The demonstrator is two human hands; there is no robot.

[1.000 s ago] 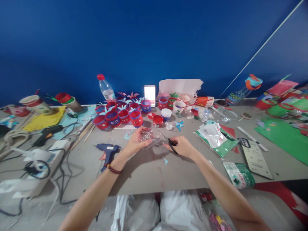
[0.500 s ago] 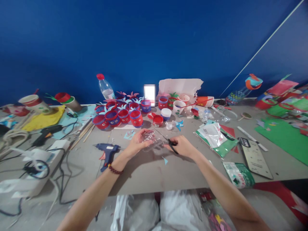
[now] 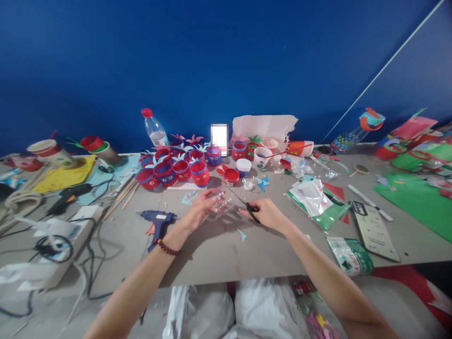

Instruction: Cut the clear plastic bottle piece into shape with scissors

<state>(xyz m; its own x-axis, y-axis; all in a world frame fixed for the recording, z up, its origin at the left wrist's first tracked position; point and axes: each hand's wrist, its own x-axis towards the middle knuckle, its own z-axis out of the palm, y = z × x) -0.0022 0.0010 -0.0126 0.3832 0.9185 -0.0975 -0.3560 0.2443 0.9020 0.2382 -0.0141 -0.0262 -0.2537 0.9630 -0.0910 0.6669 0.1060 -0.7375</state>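
Observation:
Clear plastic (image 3: 224, 203), thin and crinkled, is held by my left hand (image 3: 202, 207), whose fingers wrap its left side; a beaded bracelet is on that wrist. My right hand (image 3: 265, 212) grips black-handled scissors (image 3: 251, 210), their blades pointing up and left beside the plastic's right edge. Whether the blades touch the plastic is not clear. A small light-blue paper scrap (image 3: 242, 235) lies on the grey table (image 3: 219, 263) just below the hands.
Decorated red and blue cups (image 3: 200, 174) stand behind my hands, near an open red jar (image 3: 231, 176). A blue glue gun (image 3: 157, 224) lies left. On the right are packets (image 3: 314, 200) and a phone (image 3: 375, 230); a power strip (image 3: 76, 240) sits far left.
My left hand has shifted slightly and turned with the clear plastic, which now sits at a different angle. My right hand and the scissors have barely moved.

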